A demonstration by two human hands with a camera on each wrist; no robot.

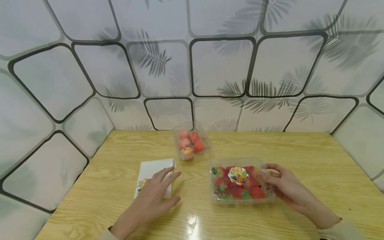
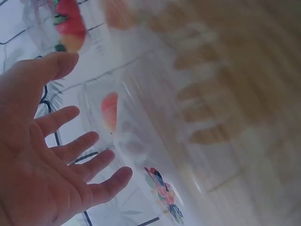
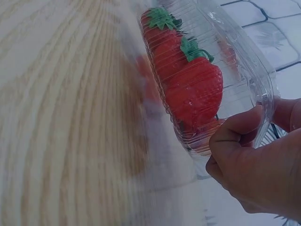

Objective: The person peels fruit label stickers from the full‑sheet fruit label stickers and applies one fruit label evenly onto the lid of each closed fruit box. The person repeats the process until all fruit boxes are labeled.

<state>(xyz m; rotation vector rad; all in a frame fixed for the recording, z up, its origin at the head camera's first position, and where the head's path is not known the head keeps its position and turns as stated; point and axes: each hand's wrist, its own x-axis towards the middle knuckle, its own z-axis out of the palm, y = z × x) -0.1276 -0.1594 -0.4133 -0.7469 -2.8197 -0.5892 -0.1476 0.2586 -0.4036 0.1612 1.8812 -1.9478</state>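
A clear fruit tub (image 1: 204, 138) sits on the table (image 1: 306, 156) near a leaf-patterned wall (image 1: 222, 66)

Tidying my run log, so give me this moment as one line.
right hand: grips strawberry box at right end | left hand: fingers spread, empty, by white box | fruit box: farther back

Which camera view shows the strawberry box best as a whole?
The head view: nearly the whole box shows, its right edge partly behind the right hand. The right wrist view shows it close, the left wrist view farther; both cut it off.
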